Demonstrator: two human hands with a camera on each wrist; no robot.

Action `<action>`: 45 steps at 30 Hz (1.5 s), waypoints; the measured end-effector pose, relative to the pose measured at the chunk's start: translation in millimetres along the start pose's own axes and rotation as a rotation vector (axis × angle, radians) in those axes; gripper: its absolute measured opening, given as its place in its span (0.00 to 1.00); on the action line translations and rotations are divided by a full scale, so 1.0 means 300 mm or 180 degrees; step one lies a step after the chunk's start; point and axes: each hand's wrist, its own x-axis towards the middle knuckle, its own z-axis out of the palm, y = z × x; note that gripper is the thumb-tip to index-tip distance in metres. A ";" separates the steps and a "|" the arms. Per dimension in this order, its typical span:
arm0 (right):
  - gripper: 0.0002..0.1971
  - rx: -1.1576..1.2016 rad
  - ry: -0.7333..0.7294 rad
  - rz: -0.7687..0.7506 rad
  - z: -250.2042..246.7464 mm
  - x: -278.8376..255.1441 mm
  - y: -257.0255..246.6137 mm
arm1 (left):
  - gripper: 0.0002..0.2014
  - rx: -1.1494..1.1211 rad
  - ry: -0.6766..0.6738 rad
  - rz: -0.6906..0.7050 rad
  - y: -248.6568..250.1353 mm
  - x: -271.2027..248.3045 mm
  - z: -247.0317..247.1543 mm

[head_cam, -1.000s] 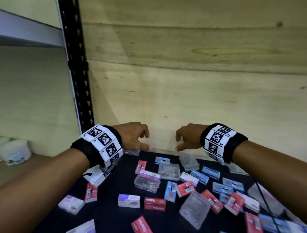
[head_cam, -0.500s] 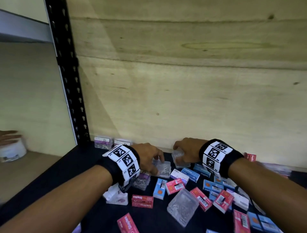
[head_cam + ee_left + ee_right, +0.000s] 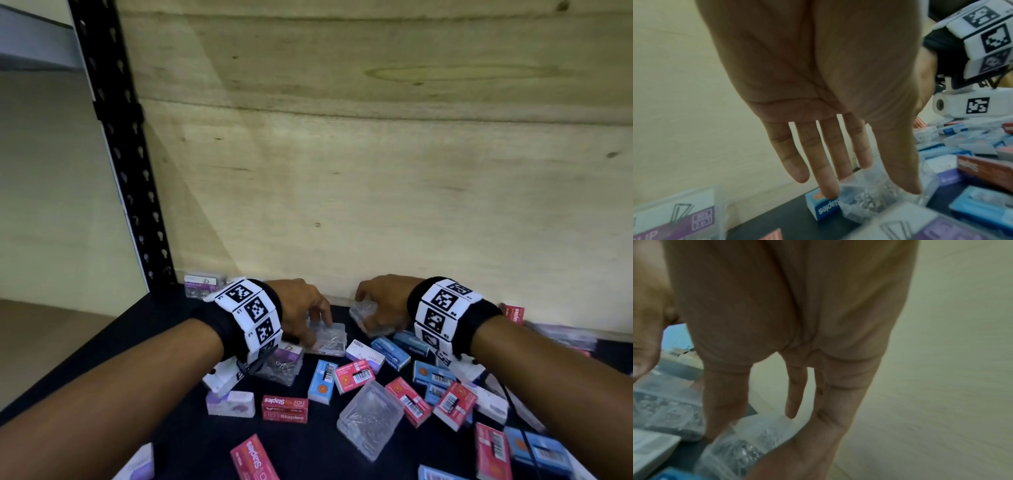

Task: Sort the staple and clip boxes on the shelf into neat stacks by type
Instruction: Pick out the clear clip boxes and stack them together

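1. Left hand (image 3: 301, 308): fingers extended down onto a clear paper-clip box (image 3: 327, 339) at 12 o'clock of the dark shelf (image 3: 164, 322); fingers straight, not closed around it.
2. Right hand (image 3: 383, 301): grasping a second clear clip box (image 3: 366, 317) at the plywood back wall (image 3: 376, 171).
3. Staple boxes (image 3: 284, 407): scattered from 6 to 3 o'clock.

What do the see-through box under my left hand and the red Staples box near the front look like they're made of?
Clear box under the left hand: probably rigid glossy plastic; it is see-through, with silvery metal clips showing inside. Red Staples box: likely printed cardboard, matte, with crisp folded edges and printed lettering.
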 end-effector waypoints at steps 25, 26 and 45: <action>0.23 0.1647 -0.0370 -0.0348 -0.016 0.028 0.140 | 0.17 -0.1388 -0.0362 -0.0331 -0.007 0.070 -0.016; 0.23 0.1579 -0.0327 -0.0337 -0.016 0.024 0.140 | 0.19 -0.1285 -0.0377 -0.0290 -0.009 0.068 -0.017; 0.22 0.0654 0.0593 -0.0272 -0.007 -0.003 0.110 | 0.16 -0.0649 0.0055 -0.0084 -0.035 0.040 -0.031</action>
